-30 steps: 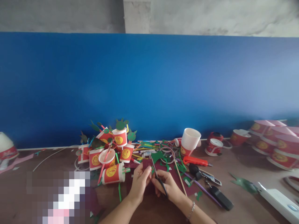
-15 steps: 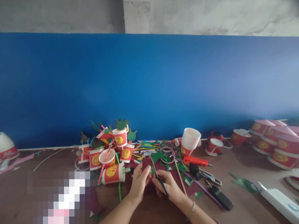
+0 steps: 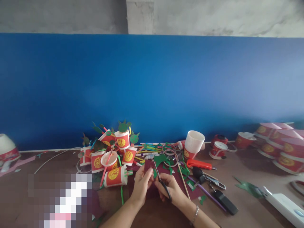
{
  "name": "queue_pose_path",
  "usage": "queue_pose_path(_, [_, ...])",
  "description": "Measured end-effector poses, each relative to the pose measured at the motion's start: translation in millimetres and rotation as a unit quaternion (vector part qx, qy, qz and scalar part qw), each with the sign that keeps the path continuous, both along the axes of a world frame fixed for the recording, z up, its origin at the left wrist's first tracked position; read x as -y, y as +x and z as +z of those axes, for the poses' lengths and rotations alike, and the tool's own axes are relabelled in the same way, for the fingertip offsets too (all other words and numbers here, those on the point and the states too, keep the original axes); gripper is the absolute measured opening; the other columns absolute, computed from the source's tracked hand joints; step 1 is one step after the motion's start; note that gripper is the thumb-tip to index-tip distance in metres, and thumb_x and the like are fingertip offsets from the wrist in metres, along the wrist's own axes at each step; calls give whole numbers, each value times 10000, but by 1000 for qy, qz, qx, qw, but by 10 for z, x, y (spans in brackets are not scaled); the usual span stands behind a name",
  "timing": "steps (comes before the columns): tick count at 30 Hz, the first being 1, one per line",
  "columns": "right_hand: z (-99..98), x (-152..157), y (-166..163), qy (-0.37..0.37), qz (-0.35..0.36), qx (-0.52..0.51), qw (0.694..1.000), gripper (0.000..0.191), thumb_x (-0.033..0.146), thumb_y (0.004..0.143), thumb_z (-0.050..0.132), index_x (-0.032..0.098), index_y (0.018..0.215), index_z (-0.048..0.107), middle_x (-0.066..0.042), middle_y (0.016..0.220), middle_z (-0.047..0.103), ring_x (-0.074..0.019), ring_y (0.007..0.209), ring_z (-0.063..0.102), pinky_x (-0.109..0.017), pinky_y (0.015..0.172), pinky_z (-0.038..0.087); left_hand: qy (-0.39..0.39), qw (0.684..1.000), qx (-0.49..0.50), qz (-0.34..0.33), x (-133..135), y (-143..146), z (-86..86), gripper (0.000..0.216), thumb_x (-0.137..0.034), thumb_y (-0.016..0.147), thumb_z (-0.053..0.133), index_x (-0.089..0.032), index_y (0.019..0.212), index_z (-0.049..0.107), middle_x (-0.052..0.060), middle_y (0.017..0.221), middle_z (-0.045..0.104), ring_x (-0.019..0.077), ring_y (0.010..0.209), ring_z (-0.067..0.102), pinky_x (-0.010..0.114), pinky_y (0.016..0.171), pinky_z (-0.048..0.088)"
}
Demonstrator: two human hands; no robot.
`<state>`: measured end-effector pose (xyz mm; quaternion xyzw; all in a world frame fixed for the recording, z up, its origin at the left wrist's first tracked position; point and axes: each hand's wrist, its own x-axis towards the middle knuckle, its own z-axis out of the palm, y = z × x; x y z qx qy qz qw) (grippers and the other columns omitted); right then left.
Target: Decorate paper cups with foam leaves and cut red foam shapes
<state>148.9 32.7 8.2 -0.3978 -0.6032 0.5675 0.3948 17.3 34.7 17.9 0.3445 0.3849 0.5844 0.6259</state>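
My left hand (image 3: pixel 142 183) pinches a small piece of dark maroon paper (image 3: pixel 148 164) between thumb and fingers. My right hand (image 3: pixel 169 186) is closed round the black handles of a pair of scissors (image 3: pixel 164 186), whose blades point up and away along the paper's right edge. Whether the blades are parted I cannot tell. A larger maroon sheet (image 3: pixel 174 182) lies under and behind both hands. Green paper scraps (image 3: pixel 161 159) are strewn just beyond the scissors.
Red paper cups (image 3: pixel 115 177) with straws and green cutouts are heaped at left. Stacked white cups (image 3: pixel 194 141), an orange cutter (image 3: pixel 199 163), a key fob (image 3: pixel 224 201) and a wooden stick (image 3: pixel 184 182) are at right. Pink-topped cups (image 3: pixel 288 150) stand far right, a white device (image 3: pixel 283 205) before them.
Hands, scissors and paper keep nearly the same positions. The whole view has shifted very slightly.
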Motion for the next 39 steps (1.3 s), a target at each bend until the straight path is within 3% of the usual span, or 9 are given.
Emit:
queue_pose_path(13, [29,15,-5,-13,-3,9,1000,286,383,716,663,155,650,503,61,393,483,-61,304,415,-153,313,316,2,1000,5,18,-3,-4,-4,273,-382,697,689,-170,726,518,-64,561,478,41,496,412,133,460,321])
queue_pose_path(19, [2,2,2,-6,3,10,1000,267,360,724,655,156,649,500,61,393,487,-60,303,419,-149,313,306,-48,998,13,50,-1,-7,-11,332,-399,633,731,-178,771,526,-51,619,535,59,573,495,144,529,383])
queue_pose_path(32, [29,18,-9,-7,5,15,1000,266,362,729,639,161,637,492,65,386,479,-59,300,420,-148,306,300,-29,998,10,59,-5,-14,-44,323,-406,669,700,-182,687,469,-61,602,529,57,571,496,140,524,358])
queue_pose_path(39, [26,18,-10,-4,2,13,1000,278,391,727,643,157,660,508,65,389,483,-63,302,421,-155,313,319,14,1000,-20,2,-10,0,-15,318,-436,747,625,-176,689,453,-67,557,469,36,446,373,145,414,252])
